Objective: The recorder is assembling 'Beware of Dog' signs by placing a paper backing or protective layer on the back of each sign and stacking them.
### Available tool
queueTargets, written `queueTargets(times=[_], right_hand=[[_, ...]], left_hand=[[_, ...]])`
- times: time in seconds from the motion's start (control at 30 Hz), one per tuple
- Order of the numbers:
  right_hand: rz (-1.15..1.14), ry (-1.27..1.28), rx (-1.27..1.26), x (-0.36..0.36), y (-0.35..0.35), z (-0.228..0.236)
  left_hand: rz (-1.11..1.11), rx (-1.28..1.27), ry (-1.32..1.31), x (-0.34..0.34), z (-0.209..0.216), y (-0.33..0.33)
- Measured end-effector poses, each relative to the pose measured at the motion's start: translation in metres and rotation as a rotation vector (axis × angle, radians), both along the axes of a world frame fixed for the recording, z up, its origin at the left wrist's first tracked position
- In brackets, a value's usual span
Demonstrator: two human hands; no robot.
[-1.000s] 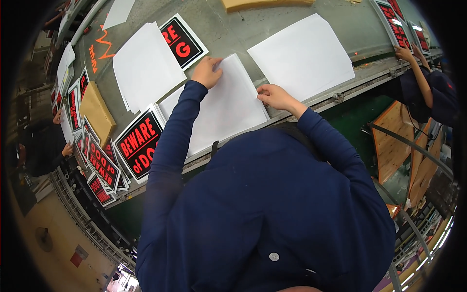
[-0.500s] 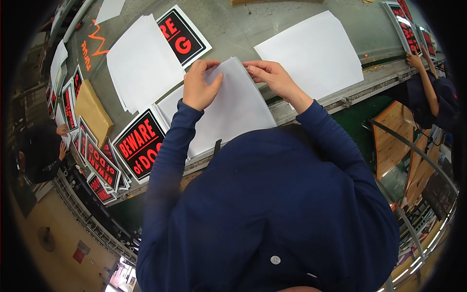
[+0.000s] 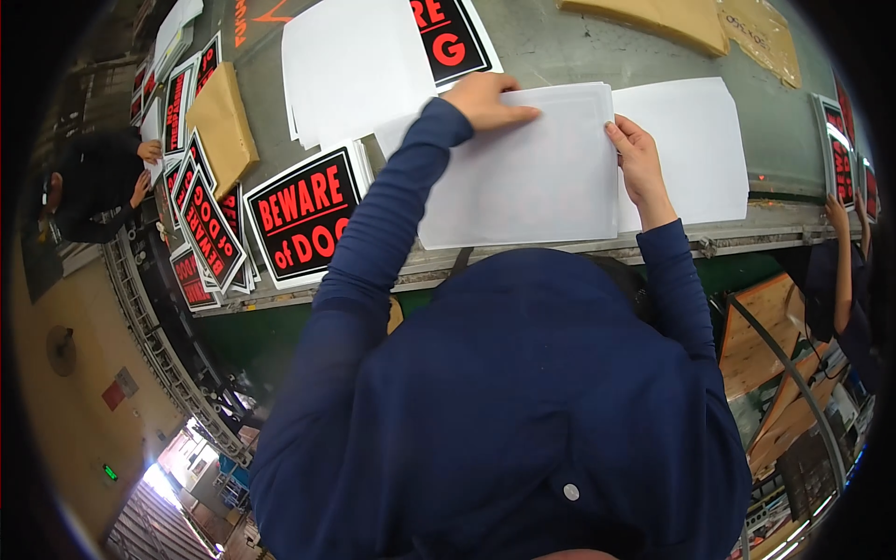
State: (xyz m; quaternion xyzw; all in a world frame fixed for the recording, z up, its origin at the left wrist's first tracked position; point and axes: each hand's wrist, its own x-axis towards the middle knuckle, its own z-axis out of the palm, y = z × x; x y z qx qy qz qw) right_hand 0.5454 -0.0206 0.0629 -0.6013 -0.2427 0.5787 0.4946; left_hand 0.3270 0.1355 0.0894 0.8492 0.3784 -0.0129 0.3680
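In front of me a stack of white sheets (image 3: 537,182), its top one slightly see-through, lies with its near edge by the table's front edge. My right hand (image 3: 640,161) pinches the stack's right edge, thumb on top. At the far left corner, my left hand (image 3: 481,101) rests against the stack with thumb and forefinger spread apart; its other fingers are partly hidden. Beneath my left forearm peeks a black sign (image 3: 303,217) with red lettering, on a pile. Another white pile (image 3: 350,70) lies beyond, partly covering a similar sign (image 3: 455,42).
More white sheets (image 3: 695,140) lie at right. Brown paper packets (image 3: 644,21) sit at the far side, and another packet (image 3: 217,126) at left beside heaped signs (image 3: 210,224). Co-workers stand left (image 3: 93,182) and right (image 3: 831,289), their hands at the table's signs and papers.
The stack has turned so its edges run nearly square to the table. My right hand has slid from its far corner down the right edge; my left hand's thumb and forefinger now point right.
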Motion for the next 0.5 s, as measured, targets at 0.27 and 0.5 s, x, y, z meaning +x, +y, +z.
queueTargets(times=[0.27, 0.5], right_hand=[[-0.046, -0.006, 0.131, 0.009, 0.003, 0.033], [-0.116, -0.168, 0.685, -0.003, 0.009, 0.073]], left_hand=[[-0.035, 0.206, -0.134, -0.028, 0.09, -0.013], [-0.016, 0.604, -0.149, -0.029, 0.162, -0.06]])
